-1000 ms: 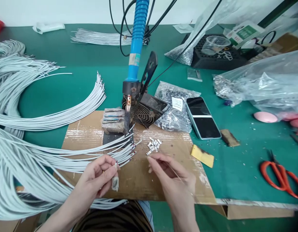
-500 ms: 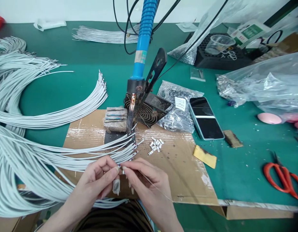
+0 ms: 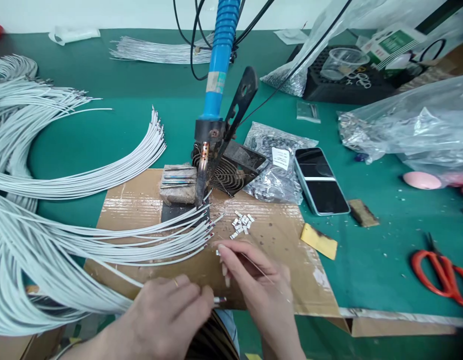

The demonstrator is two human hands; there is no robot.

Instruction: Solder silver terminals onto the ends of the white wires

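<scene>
My left hand (image 3: 171, 312) is closed around a white cable, whose stripped end (image 3: 220, 300) sticks out past the fingers. My right hand (image 3: 259, 282) pinches a thin wire (image 3: 271, 280), which trails back across the palm. At those fingertips shows a tiny white piece (image 3: 217, 252), like the small white connectors (image 3: 242, 225) lying on the cardboard (image 3: 276, 260). White cables (image 3: 171, 245) fan in from the left just beyond my hands. A soldering iron (image 3: 202, 175) hangs tip down behind them, by a worn block holding thin rods (image 3: 178, 184).
More cable bundles (image 3: 85, 185) cover the left. A phone (image 3: 321, 181), a bag of parts (image 3: 280, 160), a yellow sponge (image 3: 319, 241) and red-handled scissors (image 3: 439, 272) lie to the right. At the back right is a black crate (image 3: 351, 90) beside plastic bags (image 3: 419, 125).
My hands have parted. The left moved down nearer the table's edge and closed round a cable; the right shifted right with the thin wire and tiny piece.
</scene>
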